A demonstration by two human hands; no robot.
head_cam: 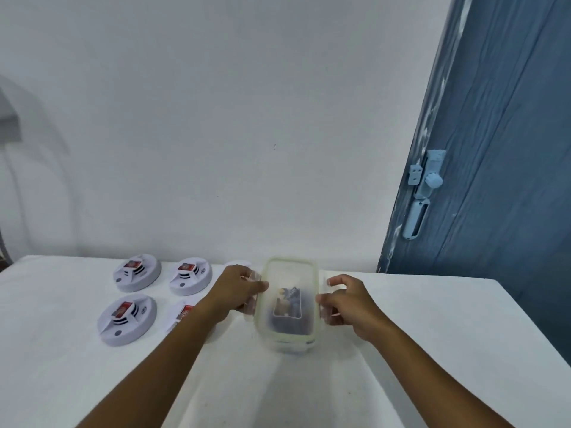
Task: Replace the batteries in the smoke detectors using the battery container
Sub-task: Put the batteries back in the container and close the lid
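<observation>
The battery container [287,304] on the tabletop [417,319] is being unlatched: its side clips are pinched by the left hand [238,288] and right hand [346,299] (lid on); lifting it seems next, smoke detectors [127,319] waiting leftward

Bright, even, bluish light; soft shadows, slight motion blur, wide-angle bending at edges.

A white table [417,335] stands against a plain white wall [231,118]. To the right is a blue wooden door [500,149] with a pale bolt [428,177] and a pale handle [415,220] below it. A grey edge shows far left.
</observation>
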